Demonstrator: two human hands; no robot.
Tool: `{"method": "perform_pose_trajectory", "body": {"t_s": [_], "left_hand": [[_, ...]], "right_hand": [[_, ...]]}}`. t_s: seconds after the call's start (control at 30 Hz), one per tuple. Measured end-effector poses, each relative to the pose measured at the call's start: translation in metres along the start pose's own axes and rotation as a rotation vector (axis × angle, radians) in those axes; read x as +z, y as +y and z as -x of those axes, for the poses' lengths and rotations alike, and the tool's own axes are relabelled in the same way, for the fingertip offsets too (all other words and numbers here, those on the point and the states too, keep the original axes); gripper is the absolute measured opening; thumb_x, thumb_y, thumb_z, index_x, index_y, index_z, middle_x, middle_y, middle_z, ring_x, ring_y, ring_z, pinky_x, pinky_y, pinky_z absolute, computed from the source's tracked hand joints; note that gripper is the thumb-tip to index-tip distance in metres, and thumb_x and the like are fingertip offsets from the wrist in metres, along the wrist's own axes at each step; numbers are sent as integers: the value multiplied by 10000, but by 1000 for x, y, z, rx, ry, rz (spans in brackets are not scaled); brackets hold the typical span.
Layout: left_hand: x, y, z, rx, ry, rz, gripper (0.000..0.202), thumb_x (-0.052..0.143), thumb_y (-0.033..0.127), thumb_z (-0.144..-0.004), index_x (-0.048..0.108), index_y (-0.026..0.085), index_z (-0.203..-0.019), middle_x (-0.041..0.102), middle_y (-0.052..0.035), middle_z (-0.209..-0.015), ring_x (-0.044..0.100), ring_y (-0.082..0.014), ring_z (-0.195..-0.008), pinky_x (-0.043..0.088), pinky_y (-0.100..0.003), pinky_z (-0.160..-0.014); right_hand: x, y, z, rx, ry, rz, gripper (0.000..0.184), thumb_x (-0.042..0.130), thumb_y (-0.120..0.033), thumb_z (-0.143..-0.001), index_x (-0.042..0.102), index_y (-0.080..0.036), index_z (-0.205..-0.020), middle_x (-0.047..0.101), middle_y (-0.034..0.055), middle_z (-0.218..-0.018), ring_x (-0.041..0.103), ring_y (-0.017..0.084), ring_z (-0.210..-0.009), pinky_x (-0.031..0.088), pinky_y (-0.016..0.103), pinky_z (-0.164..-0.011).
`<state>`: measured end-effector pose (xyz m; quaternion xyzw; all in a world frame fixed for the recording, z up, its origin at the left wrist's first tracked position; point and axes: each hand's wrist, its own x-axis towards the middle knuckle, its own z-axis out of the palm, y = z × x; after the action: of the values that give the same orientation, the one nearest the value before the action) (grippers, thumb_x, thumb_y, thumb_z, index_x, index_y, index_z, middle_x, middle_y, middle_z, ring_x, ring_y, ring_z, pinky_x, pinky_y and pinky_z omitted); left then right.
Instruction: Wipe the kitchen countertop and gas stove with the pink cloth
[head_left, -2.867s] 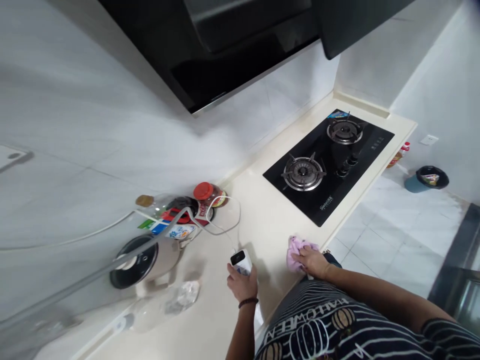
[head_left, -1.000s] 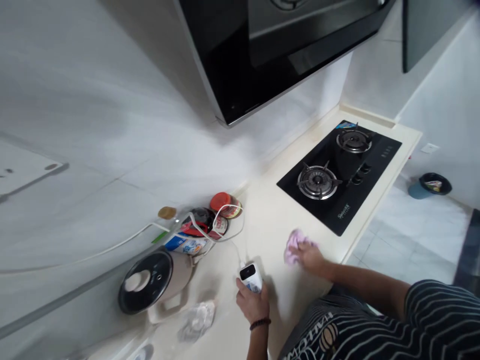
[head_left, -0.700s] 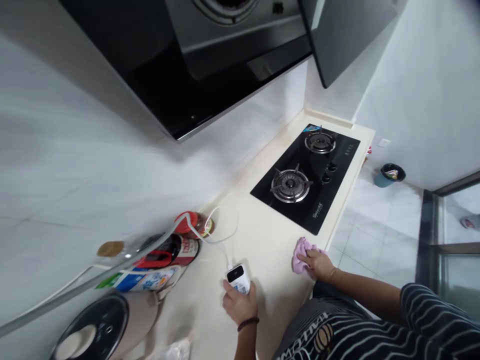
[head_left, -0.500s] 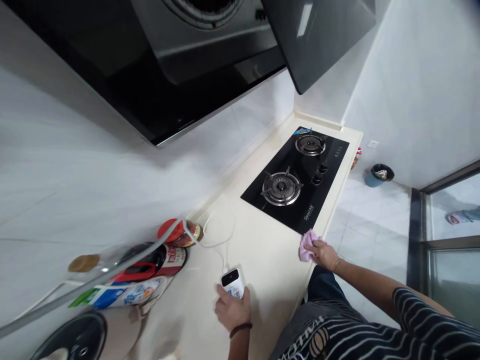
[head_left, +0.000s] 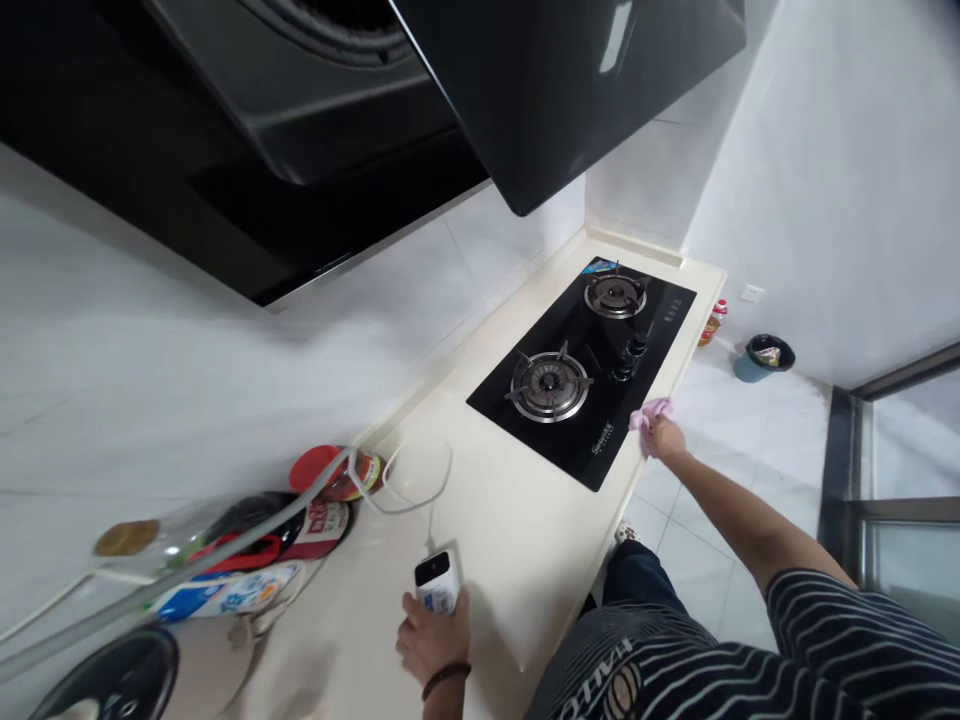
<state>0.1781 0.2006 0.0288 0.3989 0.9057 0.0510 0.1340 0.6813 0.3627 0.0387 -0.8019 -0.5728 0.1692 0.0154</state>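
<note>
My right hand [head_left: 664, 437] grips a pink cloth [head_left: 651, 410] at the front edge of the counter, right beside the black glass gas stove [head_left: 600, 375]. Part of the cloth lies bunched past my fingers. On the pale countertop [head_left: 495, 520], my left hand [head_left: 436, 640] is wrapped round a white power bank [head_left: 439, 580] with a dark end. A white cable [head_left: 416, 508] runs from near that end toward the wall. Two burners with metal pan supports sit on the stove, its knobs [head_left: 631, 357] toward the front edge.
A black range hood [head_left: 517, 100] hangs overhead. Along the wall stand a red-lidded jar [head_left: 364, 475], a dark bottle [head_left: 322, 525] and a rice cooker [head_left: 202, 660]. A grey hose [head_left: 225, 550] crosses before them. A bin [head_left: 754, 365] stands on the floor.
My right hand has slid the cloth along the counter's front edge, from the stove's near corner to beside its front side. My left hand still holds the power bank. The view has shifted slightly.
</note>
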Motion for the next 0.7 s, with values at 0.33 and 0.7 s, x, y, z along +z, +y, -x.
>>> {"method": "perform_pose_trajectory", "body": {"t_s": [0.33,0.7], "left_hand": [[23,27,52,-56,143,152,1052,623,609,-816,299,-12,-1601,614,-314,-1269,602,-449,-1176,497,-607,-981],[24,4,128,-262,296,252,976,647,530,-855,302,11,-1607,622,-230,-1205,570,-400,-1169,492,-567,-1019]], "right_hand": [[57,7,79,-507,-166,90,486,497,-317,-1033,668,-258,-1484,753,130,-1186,723,246,-1059,572,320,-925],[41,44,15,-615,-8,178,457,494,-318,-1017,726,-206,-1394,784,136,-1051,753,248,-837,579,335,-764]]}}
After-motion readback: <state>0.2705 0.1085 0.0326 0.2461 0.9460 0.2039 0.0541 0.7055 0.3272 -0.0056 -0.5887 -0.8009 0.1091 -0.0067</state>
